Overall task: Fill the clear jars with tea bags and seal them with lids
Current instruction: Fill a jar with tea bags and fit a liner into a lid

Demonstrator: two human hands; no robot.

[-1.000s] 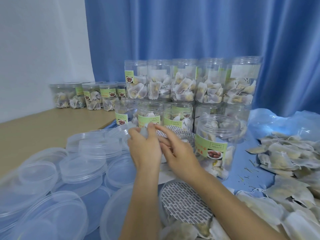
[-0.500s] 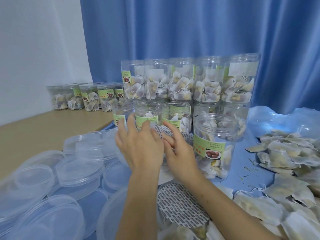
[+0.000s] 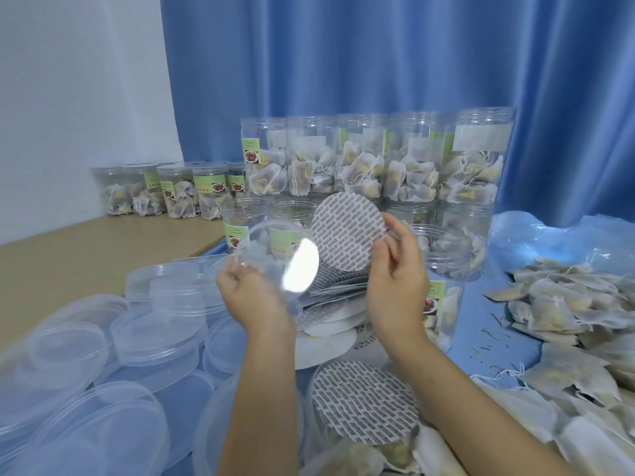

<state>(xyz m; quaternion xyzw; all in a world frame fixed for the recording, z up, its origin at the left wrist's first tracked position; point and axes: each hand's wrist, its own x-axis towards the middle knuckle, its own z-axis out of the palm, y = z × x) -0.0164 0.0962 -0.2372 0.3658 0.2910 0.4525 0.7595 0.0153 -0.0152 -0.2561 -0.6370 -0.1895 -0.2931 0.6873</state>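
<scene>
Clear lid (image 3: pixel 271 259) raised over the liner pile, pinched at its lower edge by left hand (image 3: pixel 252 293). Right hand (image 3: pixel 395 286) grips a printed seal liner (image 3: pixel 347 231) by its edge, just beside the lid. Open filled jar (image 3: pixel 443 269) behind; loose lids (image 3: pixel 103 338) left, tea bags (image 3: pixel 567 304) right.

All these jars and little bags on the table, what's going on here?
A person is packing tea bags into clear jars. Right now the left hand holds up a clear plastic lid, and the right hand holds a round printed seal liner beside it, apparently about to fit the two together. An open filled jar stands just behind the right hand. Loose tea bags are heaped on the right, spare lids on the left, filled jars stacked at the back.
</scene>
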